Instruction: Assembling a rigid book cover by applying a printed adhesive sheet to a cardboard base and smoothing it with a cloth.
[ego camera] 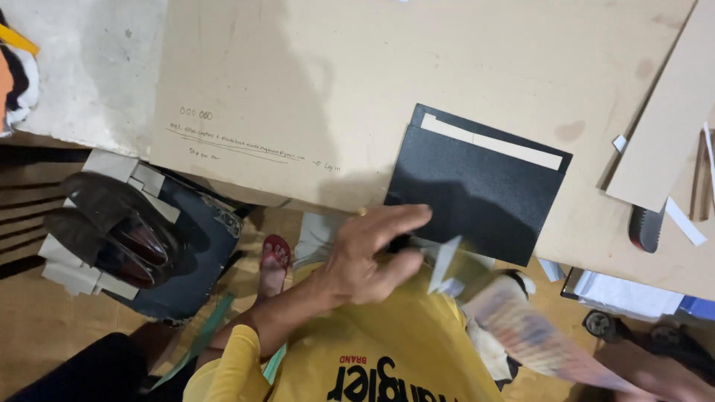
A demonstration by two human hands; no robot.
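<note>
A black card (484, 186) with a cream strip along its far edge lies on the tan board tabletop (335, 74), its near side hanging over the table's edge. My left hand (372, 253), on a yellow-sleeved arm, pinches the black card's near left corner between fingers and thumb. At the bottom right, my right hand (655, 372) is blurred. It holds a pale flat thing (529, 335), streaked by motion, that reaches up towards a folded white paper piece (445, 266) next to my left hand. What that pale thing is cannot be told.
A long cardboard strip (670, 112) lies at the right with a black-and-red cutter (644, 227) and white paper strips (685, 222) beside it. Dark shoes (112, 231) rest on a dark box at the left. A foot in a red sandal (275, 257) stands below the table's edge.
</note>
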